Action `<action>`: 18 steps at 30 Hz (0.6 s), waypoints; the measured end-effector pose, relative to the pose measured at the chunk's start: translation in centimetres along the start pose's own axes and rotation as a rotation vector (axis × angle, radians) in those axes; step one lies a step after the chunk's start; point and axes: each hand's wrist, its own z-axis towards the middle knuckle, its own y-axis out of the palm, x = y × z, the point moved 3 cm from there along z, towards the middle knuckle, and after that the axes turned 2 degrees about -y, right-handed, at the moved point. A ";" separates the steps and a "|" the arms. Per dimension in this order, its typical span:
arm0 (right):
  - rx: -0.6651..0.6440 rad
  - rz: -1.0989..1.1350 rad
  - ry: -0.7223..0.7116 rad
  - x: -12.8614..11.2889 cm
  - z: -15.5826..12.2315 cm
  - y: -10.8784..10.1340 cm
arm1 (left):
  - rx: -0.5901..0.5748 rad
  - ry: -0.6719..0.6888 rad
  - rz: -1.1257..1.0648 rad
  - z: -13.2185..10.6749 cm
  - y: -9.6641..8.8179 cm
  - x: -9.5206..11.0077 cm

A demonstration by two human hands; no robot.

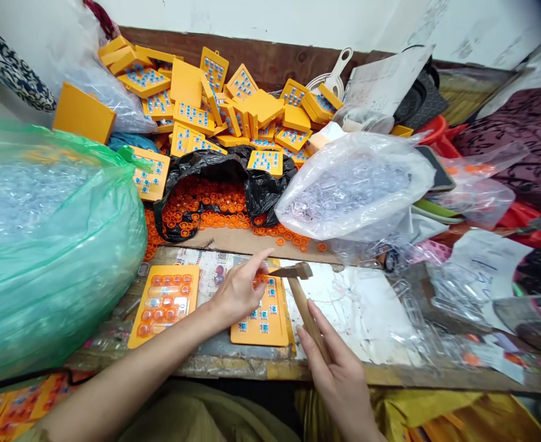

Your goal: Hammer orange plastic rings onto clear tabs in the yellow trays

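My left hand (241,290) is over the upper left part of a yellow-orange board (250,334) with rows of small blue-and-white squares. Its index finger points up while the other fingers curl down by some orange rings (261,279); whatever they pinch is hidden. My right hand (337,371) is closed around the wooden handle of a hammer (307,319). The hammer's metal head lies just right of my left fingers, above the board's top edge. To the left lies another yellow-orange board (144,307), covered with orange rings and clear plastic domes and tubes.
A black bag (270,199) spills orange rings behind the boards. On the left bulges a green bag (99,288) of clear pieces; a white bag (366,227) of clear pieces lies at right. Yellow-orange boards (187,83) are heaped at the back. Clear plastic parts (459,301) clutter the right side.
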 end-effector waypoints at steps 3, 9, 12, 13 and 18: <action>0.029 -0.007 0.003 0.0 0.1 -0.1 | 0.031 0.030 0.006 -0.2 -0.2 0.1; 0.068 0.061 0.152 0.3 -0.3 -0.3 | 0.007 0.060 0.024 -0.2 -0.8 0.5; 0.071 0.171 0.158 -0.5 0.8 0.1 | 0.024 -0.073 -0.114 0.1 -1.2 1.0; 0.058 0.212 0.135 -1.0 1.5 0.3 | 0.024 -0.144 -0.204 0.3 -1.4 1.2; -0.051 0.304 0.049 -2.7 5.8 1.7 | -0.130 -0.451 -0.724 0.9 -2.0 2.6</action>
